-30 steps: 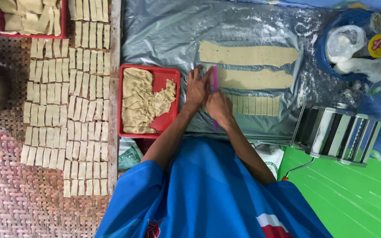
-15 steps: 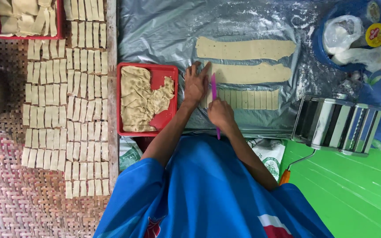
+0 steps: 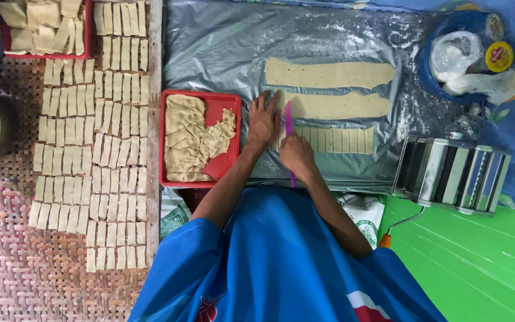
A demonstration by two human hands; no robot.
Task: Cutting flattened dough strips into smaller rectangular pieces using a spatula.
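Nearest the blue-shirted person, the right hand (image 3: 296,154) has its grip closed round a pink ruler (image 3: 289,128) laid across the near dough strip (image 3: 335,140), which is scored into small rectangles. The left hand (image 3: 263,119) lies flat, fingers spread, on the strip's left end — beside a red tray (image 3: 229,101) of dough scraps. Beyond lie two uncut strips (image 3: 329,74) on the grey plastic-covered surface (image 3: 222,48).

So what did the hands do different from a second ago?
The left hand slid a little leftward along the dough strip, pressing flat at its uncut end. The right hand keeps gripping the pink cutter upright across the strip. The red tray, pasta roller and two uncut strips stayed put.
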